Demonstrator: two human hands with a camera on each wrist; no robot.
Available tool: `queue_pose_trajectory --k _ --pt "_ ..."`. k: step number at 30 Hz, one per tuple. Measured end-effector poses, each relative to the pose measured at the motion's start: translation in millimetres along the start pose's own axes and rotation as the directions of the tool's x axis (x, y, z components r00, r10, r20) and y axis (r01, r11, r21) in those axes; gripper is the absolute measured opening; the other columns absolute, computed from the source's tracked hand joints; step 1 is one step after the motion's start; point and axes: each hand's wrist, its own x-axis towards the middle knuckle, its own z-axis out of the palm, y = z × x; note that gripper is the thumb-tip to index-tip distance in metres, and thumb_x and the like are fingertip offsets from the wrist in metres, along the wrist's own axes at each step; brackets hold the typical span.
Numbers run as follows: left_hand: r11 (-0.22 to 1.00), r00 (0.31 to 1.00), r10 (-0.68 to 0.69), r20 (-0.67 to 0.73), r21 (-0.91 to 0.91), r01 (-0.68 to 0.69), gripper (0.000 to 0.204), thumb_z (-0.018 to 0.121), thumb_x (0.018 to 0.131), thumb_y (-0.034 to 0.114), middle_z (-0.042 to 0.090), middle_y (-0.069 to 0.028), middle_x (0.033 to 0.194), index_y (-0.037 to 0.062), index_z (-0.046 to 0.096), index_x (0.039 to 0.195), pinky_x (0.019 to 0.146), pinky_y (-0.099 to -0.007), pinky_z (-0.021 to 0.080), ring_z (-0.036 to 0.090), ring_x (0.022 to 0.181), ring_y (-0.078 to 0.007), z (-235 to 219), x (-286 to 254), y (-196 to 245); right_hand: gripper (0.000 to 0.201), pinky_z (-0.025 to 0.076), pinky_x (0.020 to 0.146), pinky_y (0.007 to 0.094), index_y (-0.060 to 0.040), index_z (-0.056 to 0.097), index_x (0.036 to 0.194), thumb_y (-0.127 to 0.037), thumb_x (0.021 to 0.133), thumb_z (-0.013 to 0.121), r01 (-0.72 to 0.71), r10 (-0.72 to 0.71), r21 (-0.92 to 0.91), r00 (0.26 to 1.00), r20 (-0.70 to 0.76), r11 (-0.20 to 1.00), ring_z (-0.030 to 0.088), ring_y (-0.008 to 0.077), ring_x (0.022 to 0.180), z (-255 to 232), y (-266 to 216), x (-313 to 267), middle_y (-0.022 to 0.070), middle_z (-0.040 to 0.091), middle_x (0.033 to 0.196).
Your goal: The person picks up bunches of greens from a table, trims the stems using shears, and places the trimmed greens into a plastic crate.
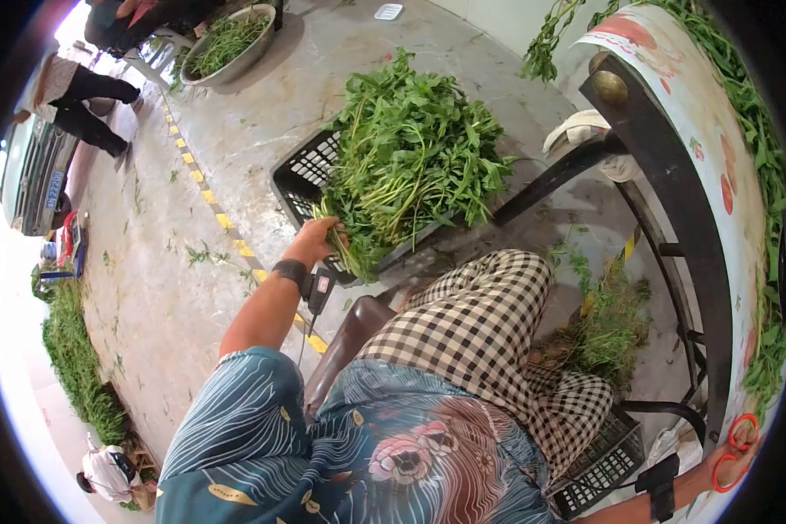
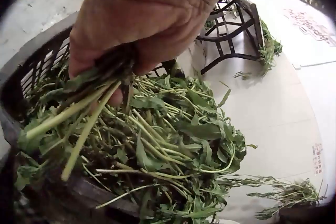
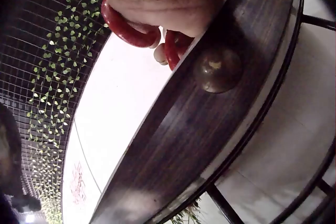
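Note:
My left hand (image 1: pixel 313 243) reaches to the near left edge of a black plastic crate (image 1: pixel 299 175). It grips a small bunch of leafy green stems (image 2: pixel 86 134), pale cut ends pointing down in the left wrist view. Beneath, the crate is heaped with leafy greens (image 1: pixel 415 148) spilling over its rim. My right hand (image 1: pixel 735 458) is off at the lower right, beside the table (image 1: pixel 668 140) edge. Its fingers are through the red loop handles of scissors (image 3: pixel 123 30); the blades are hidden.
Loose stems (image 1: pixel 616 323) lie on the floor by my checkered lap. A second black crate (image 1: pixel 598 463) stands below it. Back left are a basin of greens (image 1: pixel 227 74), a walking person (image 1: pixel 87 105) and a parked car (image 1: pixel 39 175). Yellow-striped floor tape (image 1: pixel 205 188) runs past.

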Motion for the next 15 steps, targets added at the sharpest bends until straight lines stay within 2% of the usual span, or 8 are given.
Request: queue_pose_trajectory --k 1,3,4,5,8,11,13,15 --pt "1.0 1.0 0.018 0.016 0.02 -0.018 0.02 0.055 0.087 0.018 0.054 -0.0126 0.083 0.0034 0.053 0.101 0.059 -0.0465 0.049 0.053 0.061 -0.0252 -5 10 1 0.051 0.046 0.056 0.0353 -0.0065 0.059 0.093 -0.054 0.077 0.051 -0.011 0.011 0.012 1.0 0.0 1.0 0.055 0.0223 0.064 0 5 3 0.0084 0.06 0.081" --pt "0.884 0.956 0.281 0.087 0.363 -0.294 0.033 0.058 0.084 0.035 0.054 -0.0057 0.084 0.0071 0.054 0.102 0.057 -0.037 0.042 0.052 0.067 -0.0217 -29 31 8 0.047 0.045 0.056 0.0355 -0.0068 0.058 0.094 -0.05 0.078 0.051 -0.029 0.029 0.031 1.0 -0.001 0.999 0.055 0.0225 0.064 1 6 3 0.009 0.059 0.082" --pt "0.959 0.974 0.223 -0.045 0.187 -0.211 0.036 0.058 0.083 0.039 0.054 -0.0032 0.084 0.0076 0.054 0.101 0.056 -0.0345 0.04 0.052 0.069 -0.0206 -14 17 20 0.045 0.045 0.056 0.0357 -0.0069 0.058 0.095 -0.048 0.078 0.051 -0.037 0.037 0.044 0.999 -0.001 0.998 0.055 0.0225 0.064 0 7 2 0.0093 0.059 0.083" --pt "0.948 0.949 0.284 -0.137 0.187 -0.257 0.032 0.058 0.084 0.035 0.055 -0.0013 0.084 0.0089 0.054 0.102 0.058 -0.0339 0.041 0.052 0.071 -0.0186 -2 -4 22 0.044 0.045 0.055 0.0358 -0.0071 0.058 0.095 -0.047 0.078 0.05 -0.045 0.045 0.06 0.999 0.001 0.997 0.055 0.0226 0.064 0 7 1 0.0097 0.059 0.083" --pt "0.949 0.976 0.214 -0.023 0.242 -0.203 0.029 0.058 0.084 0.031 0.056 -0.0031 0.087 0.0099 0.054 0.104 0.06 -0.0353 0.044 0.055 0.074 -0.0178 -23 37 2 0.039 0.045 0.055 0.0361 -0.0075 0.057 0.097 -0.041 0.079 0.05 -0.082 0.082 0.125 0.997 0.002 0.989 0.054 0.0228 0.065 -1 10 0 0.0106 0.058 0.084" --pt "0.971 0.992 0.108 0.069 0.206 -0.12 0.025 0.055 0.085 0.021 0.059 -0.0051 0.088 0.0095 0.053 0.107 0.055 -0.0311 0.047 0.058 0.068 -0.017 0 7 -19 0.034 0.045 0.054 0.0365 -0.0079 0.056 0.099 -0.035 0.08 0.049 -0.141 0.147 0.276 0.989 0.001 0.951 0.054 0.0231 0.065 -2 16 0 0.0115 0.057 0.085" --pt "0.971 0.99 0.065 0.122 0.222 -0.091 0.026 0.054 0.086 0.02 0.059 -0.0061 0.089 0.0068 0.052 0.109 0.055 -0.0296 0.047 0.059 0.069 -0.0178 8 -4 -31 0.031 0.045 0.054 0.0367 -0.0082 0.056 0.1 -0.031 0.081 0.048 -0.247 0.267 0.512 0.963 0.036 0.823 0.054 0.0232 0.065 -4 8 3 0.0122 0.057 0.086" --pt "0.969 0.985 0.06 0.162 0.228 -0.097 0.028 0.053 0.087 0.019 0.059 -0.0071 0.089 0.0042 0.05 0.11 0.055 -0.0289 0.047 0.059 0.07 -0.0183 15 -19 -36 0.026 0.043 0.045 0.0319 -0.0004 0.047 0.108 -0.014 0.086 0.043 -0.394 0.48 0.809 0.862 0.161 0.437 0.049 0.0209 0.054 -12 -3 10 0.0134 0.052 0.078"
